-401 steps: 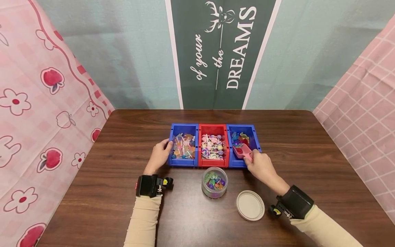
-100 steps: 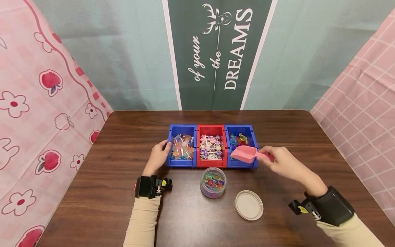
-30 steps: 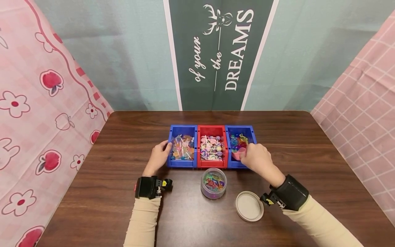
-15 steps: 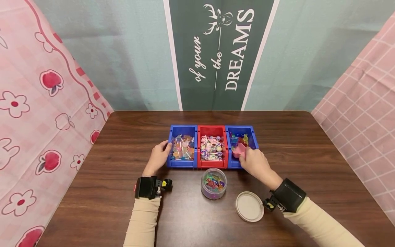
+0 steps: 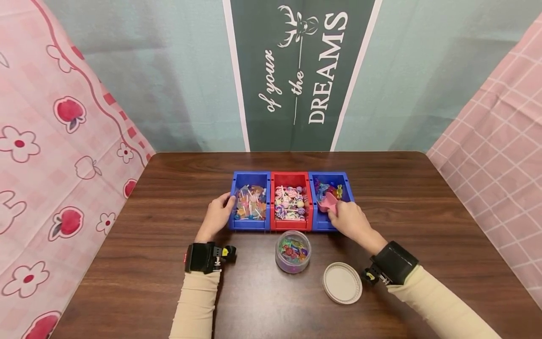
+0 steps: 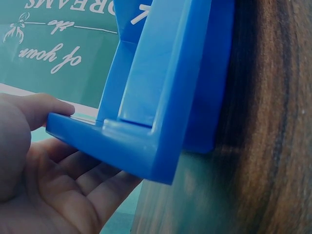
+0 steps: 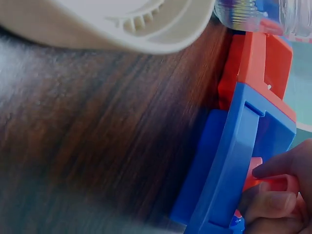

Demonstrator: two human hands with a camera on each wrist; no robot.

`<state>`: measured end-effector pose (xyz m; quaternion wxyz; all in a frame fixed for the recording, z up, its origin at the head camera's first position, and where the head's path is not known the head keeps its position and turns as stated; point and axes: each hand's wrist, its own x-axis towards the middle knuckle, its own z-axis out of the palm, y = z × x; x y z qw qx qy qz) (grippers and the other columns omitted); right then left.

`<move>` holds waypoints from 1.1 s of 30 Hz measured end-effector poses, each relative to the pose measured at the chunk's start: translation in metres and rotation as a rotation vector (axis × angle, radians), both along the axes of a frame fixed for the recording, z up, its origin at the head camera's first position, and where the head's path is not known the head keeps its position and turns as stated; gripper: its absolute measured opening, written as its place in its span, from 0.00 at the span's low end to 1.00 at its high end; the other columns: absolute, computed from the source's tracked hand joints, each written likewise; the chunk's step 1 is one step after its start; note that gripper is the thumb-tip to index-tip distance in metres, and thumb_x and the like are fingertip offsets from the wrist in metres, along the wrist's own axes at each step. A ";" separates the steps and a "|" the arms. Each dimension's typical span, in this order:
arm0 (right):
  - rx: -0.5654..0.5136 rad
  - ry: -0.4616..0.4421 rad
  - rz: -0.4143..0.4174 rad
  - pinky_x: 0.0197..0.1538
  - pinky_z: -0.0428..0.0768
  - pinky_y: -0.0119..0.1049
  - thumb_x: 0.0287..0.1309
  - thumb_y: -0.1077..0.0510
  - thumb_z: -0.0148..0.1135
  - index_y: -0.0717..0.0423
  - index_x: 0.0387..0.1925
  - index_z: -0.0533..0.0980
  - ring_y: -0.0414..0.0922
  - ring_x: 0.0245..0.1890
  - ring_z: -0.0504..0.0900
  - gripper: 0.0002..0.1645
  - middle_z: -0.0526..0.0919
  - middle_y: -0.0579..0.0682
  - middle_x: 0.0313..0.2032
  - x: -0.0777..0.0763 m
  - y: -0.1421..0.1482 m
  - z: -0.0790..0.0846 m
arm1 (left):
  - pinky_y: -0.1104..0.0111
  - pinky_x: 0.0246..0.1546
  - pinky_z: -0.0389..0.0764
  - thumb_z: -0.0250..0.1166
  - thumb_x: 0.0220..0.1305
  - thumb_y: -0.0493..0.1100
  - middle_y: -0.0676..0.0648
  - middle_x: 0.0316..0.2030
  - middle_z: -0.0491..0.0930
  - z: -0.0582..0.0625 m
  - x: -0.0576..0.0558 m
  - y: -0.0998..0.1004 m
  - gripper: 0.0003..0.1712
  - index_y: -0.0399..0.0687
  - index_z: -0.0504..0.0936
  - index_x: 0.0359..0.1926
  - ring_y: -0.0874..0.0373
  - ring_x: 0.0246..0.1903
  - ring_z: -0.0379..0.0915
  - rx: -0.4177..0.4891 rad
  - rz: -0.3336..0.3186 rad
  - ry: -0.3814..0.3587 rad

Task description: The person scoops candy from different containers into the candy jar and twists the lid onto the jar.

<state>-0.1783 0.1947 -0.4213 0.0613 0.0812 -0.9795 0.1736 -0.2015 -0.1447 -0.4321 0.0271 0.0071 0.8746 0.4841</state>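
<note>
My right hand grips the handle of a pink scoop. The scoop's bowl is down among the colourful candy pieces in the right blue bin; the right wrist view shows the fingers curled round the handle at the bin's front. At the far side of the row, my left hand holds the side wall of the left blue bin, thumb on the rim and fingers along the outside. A clear round jar with similar wrapped candies stands open in front of the bins.
Between the blue bins sits a red bin of striped lollipops; the left bin holds lollipops with clear, coloured heads. A cream lid lies on the dark wooden table, right of the jar. Fabric curtains hang behind and beside the table.
Since 3.3 s ago, the right hand has brought the scoop from above the right bin's front down into its candies, shifting them. In the last second it has edged further back. The left hand stays put.
</note>
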 end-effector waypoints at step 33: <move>-0.058 0.080 -0.005 0.16 0.60 0.34 0.50 0.61 0.62 0.60 0.09 0.72 0.45 0.12 0.64 0.18 0.64 0.47 0.07 0.011 0.011 0.010 | 0.47 0.57 0.72 0.47 0.72 0.47 0.31 0.54 0.75 -0.001 -0.001 -0.001 0.27 0.32 0.67 0.63 0.44 0.47 0.72 0.017 0.014 -0.036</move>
